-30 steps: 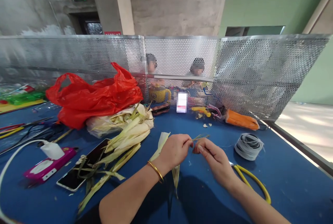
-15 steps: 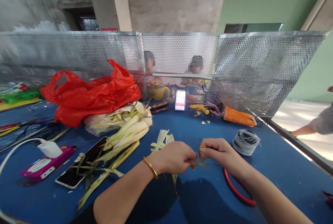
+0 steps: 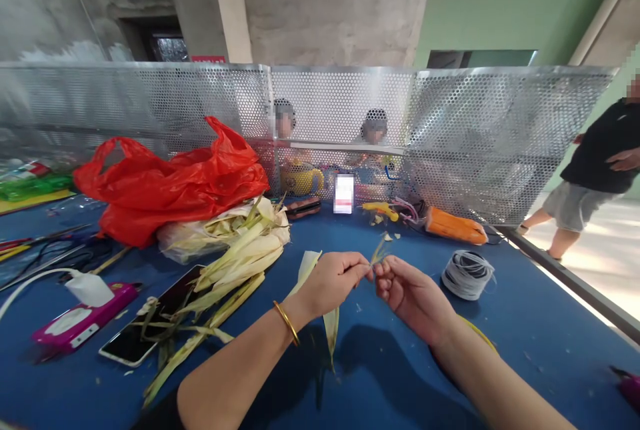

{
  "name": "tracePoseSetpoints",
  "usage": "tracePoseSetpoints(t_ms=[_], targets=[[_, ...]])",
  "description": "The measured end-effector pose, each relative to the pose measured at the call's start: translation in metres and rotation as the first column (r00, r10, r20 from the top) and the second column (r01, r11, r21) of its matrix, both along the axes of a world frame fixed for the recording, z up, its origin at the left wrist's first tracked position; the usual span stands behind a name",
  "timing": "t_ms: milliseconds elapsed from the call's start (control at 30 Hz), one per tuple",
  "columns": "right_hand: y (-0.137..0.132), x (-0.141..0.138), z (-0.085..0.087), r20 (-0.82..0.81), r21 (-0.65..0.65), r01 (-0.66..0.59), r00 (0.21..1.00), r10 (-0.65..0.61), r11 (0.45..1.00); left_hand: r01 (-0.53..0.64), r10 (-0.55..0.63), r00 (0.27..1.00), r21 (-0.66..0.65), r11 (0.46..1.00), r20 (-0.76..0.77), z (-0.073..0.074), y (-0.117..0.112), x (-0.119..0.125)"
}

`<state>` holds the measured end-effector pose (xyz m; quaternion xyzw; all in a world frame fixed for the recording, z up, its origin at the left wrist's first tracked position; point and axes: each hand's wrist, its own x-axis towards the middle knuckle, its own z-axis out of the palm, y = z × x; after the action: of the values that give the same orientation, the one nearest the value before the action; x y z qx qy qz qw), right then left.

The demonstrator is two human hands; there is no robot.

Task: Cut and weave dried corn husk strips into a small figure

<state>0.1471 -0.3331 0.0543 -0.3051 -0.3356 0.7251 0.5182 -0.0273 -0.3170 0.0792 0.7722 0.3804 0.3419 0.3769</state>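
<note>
My left hand (image 3: 332,281), with a gold bangle on its wrist, pinches a pale corn husk (image 3: 330,327) that hangs below it and shows above by the knuckles. My right hand (image 3: 410,293) faces it, fingers pinched on a thin green husk strip (image 3: 379,251) that sticks up between the two hands. Both hands hover just above the blue table (image 3: 530,323).
A pile of corn husks (image 3: 235,243) and a red plastic bag (image 3: 170,183) lie to the left, with a phone (image 3: 150,323) and a pink device (image 3: 80,320). A coil of grey cord (image 3: 467,275) and an orange tool (image 3: 455,227) are right. A perforated metal screen (image 3: 450,130) backs the table; a person (image 3: 595,170) stands far right.
Both hands have risen from low over the table and the strip now points up between them. A person has walked into view at the far right.
</note>
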Motion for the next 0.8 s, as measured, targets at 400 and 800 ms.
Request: tracePoseSetpoints(t_ms=[400, 800], targets=[[-0.017, 0.0, 0.016, 0.811, 0.571, -0.387, 0.404, -0.423, 0.725, 0.13, -0.028, 0.871, 0.175, 0.976, -0.49, -0.013, 0.0, -0.002], [-0.008, -0.009, 0.004, 0.044, 0.158, 0.11, 0.992, -0.118, 0.981, 0.201, 0.002, 0.923, -0.488, 0.849, 0.384, -0.006, -0.001, 0.003]])
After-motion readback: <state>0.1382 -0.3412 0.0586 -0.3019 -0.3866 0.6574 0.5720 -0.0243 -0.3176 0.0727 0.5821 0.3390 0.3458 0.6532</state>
